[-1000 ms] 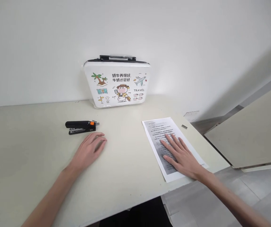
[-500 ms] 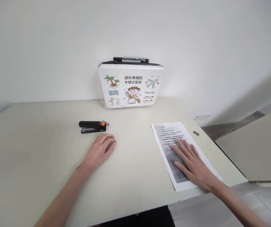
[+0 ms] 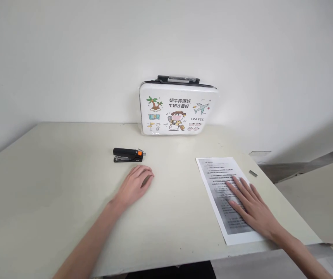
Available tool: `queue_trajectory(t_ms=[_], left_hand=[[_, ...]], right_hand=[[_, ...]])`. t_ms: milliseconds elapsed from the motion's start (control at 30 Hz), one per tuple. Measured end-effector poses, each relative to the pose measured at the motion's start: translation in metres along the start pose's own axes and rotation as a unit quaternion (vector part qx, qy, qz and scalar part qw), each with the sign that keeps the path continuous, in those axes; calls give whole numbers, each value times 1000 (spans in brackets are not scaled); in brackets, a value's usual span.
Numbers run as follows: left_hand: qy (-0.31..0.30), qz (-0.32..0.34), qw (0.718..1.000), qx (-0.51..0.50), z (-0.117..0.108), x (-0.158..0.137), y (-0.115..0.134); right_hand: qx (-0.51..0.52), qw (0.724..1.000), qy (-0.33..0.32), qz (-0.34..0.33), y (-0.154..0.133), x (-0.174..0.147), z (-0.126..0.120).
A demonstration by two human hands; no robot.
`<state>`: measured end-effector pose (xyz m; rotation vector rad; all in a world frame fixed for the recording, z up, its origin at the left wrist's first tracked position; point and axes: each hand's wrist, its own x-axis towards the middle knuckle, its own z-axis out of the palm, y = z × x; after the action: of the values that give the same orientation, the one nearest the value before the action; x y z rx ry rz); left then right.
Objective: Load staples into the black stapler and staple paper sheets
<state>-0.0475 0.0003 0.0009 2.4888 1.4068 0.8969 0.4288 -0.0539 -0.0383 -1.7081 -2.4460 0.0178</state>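
Note:
My left hand rests on the table just in front of a black stapler, its fingers curled and the thumb tip close against the index tip. The gap between thumb and finger shows nothing held. The stapler lies on its side, with an orange part and a bit of metal at its right end. Flat on a printed sheet of paper lies my right hand, fingers stretched out and apart, covering part of the text. A small grey strip of staples lies right of the sheet.
A white case with cartoon prints and a black handle stands upright against the wall. The pale table ends at the right beside a light panel. Its front edge runs below the sheet.
The view has turned a little to the left, so everything sits further right in the picture. Both hands, the stapler and the sheet keep their places on the table.

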Motion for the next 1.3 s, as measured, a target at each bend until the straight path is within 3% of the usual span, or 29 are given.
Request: queue_trajectory(t_ms=[267, 433, 733, 1067, 1200, 1300], left_hand=[[0, 2, 1000, 6, 1, 1, -2], [0, 4, 1000, 10, -2, 4, 0], [-18, 2, 1000, 5, 1, 3, 0], [-101, -10, 994, 27, 10, -31, 57], [-123, -20, 989, 74, 4, -56, 48], [-130, -7, 986, 105, -9, -70, 35]], right_hand=[[-12, 1000, 15, 1, -7, 2, 1], [-5, 1000, 6, -7, -27, 6, 0], [31, 998, 10, -49, -102, 18, -1], [120, 987, 47, -92, -208, 19, 1], [196, 978, 36, -67, -244, 16, 0], [286, 956, -4, -68, -252, 11, -6]])
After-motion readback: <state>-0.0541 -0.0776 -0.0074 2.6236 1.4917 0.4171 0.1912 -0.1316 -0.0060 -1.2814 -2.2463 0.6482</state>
